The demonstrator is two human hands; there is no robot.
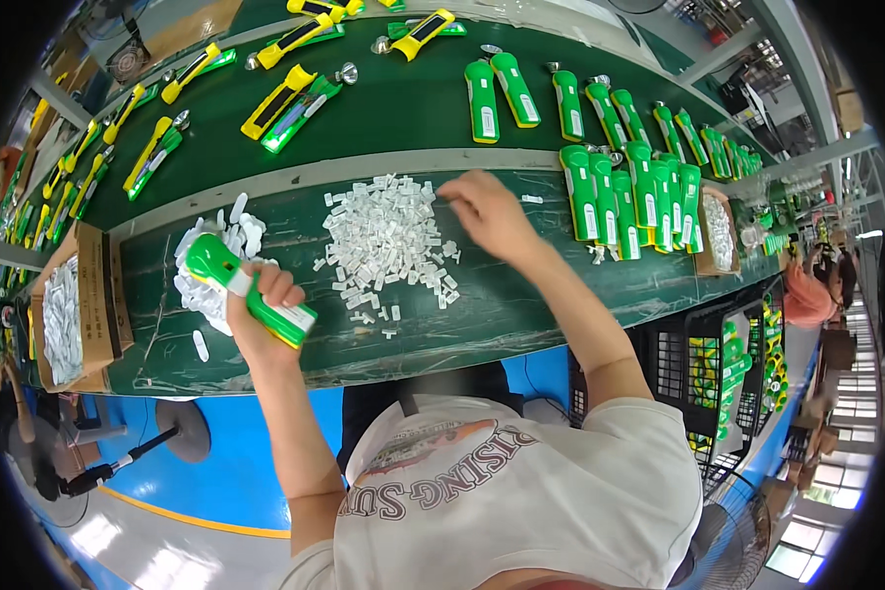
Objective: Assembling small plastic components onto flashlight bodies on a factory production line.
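Left grip (268, 295) wrapped around torch (211, 261), above left half of desk (501, 305), toward near edge; slanted hold presumably exposes its slot. Right grip (489, 211) curled beside clear pieces (383, 231); cannot tell if pinching one. Pieces central, likely for reach.

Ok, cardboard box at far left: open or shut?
Open: the cardboard box has its top uncovered, and white pieces show inside.
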